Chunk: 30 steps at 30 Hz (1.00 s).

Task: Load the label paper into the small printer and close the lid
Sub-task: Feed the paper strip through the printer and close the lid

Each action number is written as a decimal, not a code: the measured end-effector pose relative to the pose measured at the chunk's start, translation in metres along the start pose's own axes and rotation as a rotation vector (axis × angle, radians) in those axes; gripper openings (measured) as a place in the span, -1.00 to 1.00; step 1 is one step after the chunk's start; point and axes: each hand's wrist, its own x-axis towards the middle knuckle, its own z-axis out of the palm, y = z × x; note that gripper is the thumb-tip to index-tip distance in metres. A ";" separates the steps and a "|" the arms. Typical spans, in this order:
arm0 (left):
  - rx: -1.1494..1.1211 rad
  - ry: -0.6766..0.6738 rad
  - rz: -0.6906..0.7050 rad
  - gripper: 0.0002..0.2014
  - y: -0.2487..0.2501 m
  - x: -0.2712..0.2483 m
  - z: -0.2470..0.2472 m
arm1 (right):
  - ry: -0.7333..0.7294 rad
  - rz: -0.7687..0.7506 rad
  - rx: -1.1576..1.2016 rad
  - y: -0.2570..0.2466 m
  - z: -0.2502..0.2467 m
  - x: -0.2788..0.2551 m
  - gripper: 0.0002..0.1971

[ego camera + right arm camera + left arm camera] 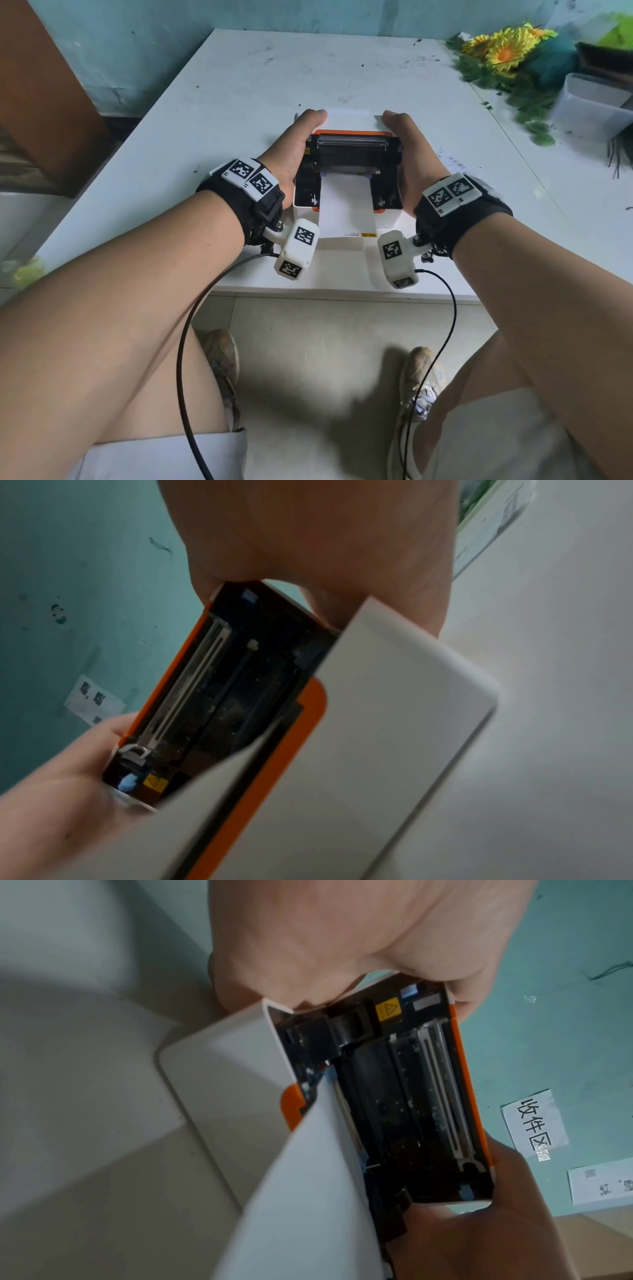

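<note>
A small white printer [388, 216] stands near the front edge of the white table [205, 120]. Its lid [352, 145], black inside with an orange rim, is tilted up and partly open. A strip of white label paper [344, 205] runs out of the bay over the front. My left hand [294, 144] grips the lid's left end and my right hand [411, 147] grips its right end. The left wrist view shows the left hand [325, 947] on the lid [428, 1096] above the paper [308, 1191]. In the right wrist view the right hand [308, 534] clasps the lid [222, 691].
Artificial sunflowers [507, 48] and a clear plastic tub [596, 106] lie at the table's back right. A printed slip [452, 161] rests just right of the printer. A brown cabinet [41, 102] stands to the left. The table's front edge [342, 291] is close to my wrists.
</note>
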 end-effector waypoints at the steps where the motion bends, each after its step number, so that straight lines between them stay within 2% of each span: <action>1: 0.003 -0.003 -0.001 -0.73 0.000 0.001 0.000 | 0.005 0.002 -0.006 0.001 0.000 0.001 -0.61; 19: -0.068 -0.049 0.023 -0.75 -0.006 0.019 -0.006 | -0.019 0.021 -0.001 0.001 -0.002 0.003 -0.56; 22: -0.087 -0.056 0.040 -0.66 -0.008 0.021 -0.008 | -0.031 0.024 0.000 0.001 -0.003 0.003 -0.54; 26: -0.115 -0.082 0.025 -0.41 -0.009 0.021 -0.012 | -0.042 0.014 0.021 0.001 -0.004 0.003 -0.54; 30: -0.157 -0.112 0.014 -0.51 -0.011 0.022 -0.016 | -0.041 0.013 0.099 0.001 -0.007 0.002 -0.46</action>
